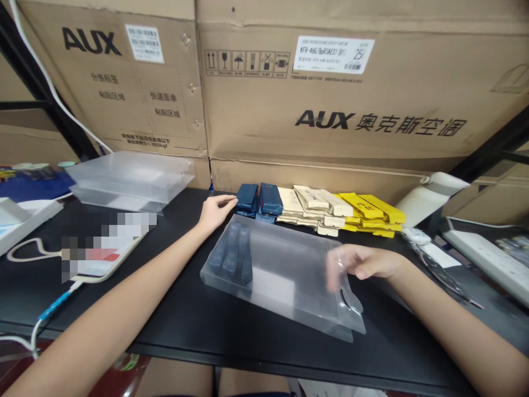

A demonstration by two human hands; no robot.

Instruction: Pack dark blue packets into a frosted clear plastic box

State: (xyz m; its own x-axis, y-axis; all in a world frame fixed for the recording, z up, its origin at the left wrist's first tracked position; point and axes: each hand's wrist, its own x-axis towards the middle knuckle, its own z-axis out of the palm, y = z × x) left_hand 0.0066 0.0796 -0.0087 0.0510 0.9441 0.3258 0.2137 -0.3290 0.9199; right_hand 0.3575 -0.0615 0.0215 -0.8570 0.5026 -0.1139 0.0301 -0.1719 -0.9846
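In the head view, a clear box (285,242) of thin plastic is in the middle of the frame. Three slim blue packets (233,256) are inside, at its left end. The right hand (367,260) holds the box's open end, its fingers dim through the plastic. The left hand (215,212) touches the blue stack (269,199) with its fingertips; I cannot tell if they grip. Next to that stack sit flat cream packets (312,199) and shiny yellow packets (367,208), whose writing is too small to read. More clear boxes (132,179) are piled at the left of the black desk (177,320). A smooth white bottle (427,201) leans at the right. Behind, big brown cardboard cartons (256,127) say "AUX" and "奥克斯空调". A white label (334,54) reads "KFR-46G" and "25".
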